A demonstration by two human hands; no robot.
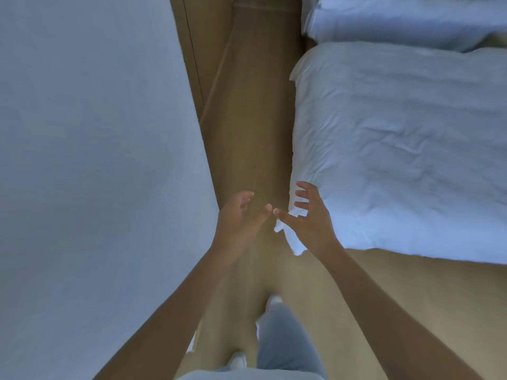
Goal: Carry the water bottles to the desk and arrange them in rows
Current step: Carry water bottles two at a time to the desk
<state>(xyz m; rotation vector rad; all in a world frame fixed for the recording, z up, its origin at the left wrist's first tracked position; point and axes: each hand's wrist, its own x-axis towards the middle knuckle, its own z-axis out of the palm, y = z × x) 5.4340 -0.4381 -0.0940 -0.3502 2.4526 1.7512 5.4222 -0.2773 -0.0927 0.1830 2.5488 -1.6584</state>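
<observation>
Water bottles and desk both outside the head view.

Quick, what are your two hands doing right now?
Left hand: open, fingers loosely curled, holding nothing.
Right hand: open, fingers spread, holding nothing.

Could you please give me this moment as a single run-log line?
left hand: open, empty | right hand: open, empty | bottles, desk: not in view | bed at right | wooden floor ahead

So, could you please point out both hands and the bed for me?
left hand [238,215], head view, on the palm.
right hand [308,216], head view, on the palm.
bed [397,149], head view, on the white cover.
</observation>
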